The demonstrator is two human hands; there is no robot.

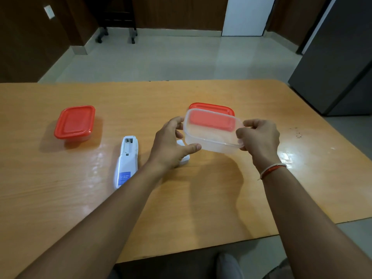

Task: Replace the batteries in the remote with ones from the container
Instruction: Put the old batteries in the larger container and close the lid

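The clear plastic container (213, 137) held above the orange wooden table (60, 198) is motion-blurred, so its contents cannot be told. It covers most of the red plastic lid (211, 107) lying behind it. The left hand (171, 141) hides much of a small white piece (184, 158) (possibly the battery cover). The blue label (124, 178) on the white remote (126, 160) is too small to read. Both forearms run off the bottom edge.

Orange wood-grain worktop (60, 198) with four things lying on it.
A closed red-lidded container (74, 122) sits well left of the left grip (173, 141); the white remote (126, 161), back up and battery bay open, lies just left of it; a small white piece (184, 158) shows beneath it; a loose red lid (211, 107) lies beyond both grips.
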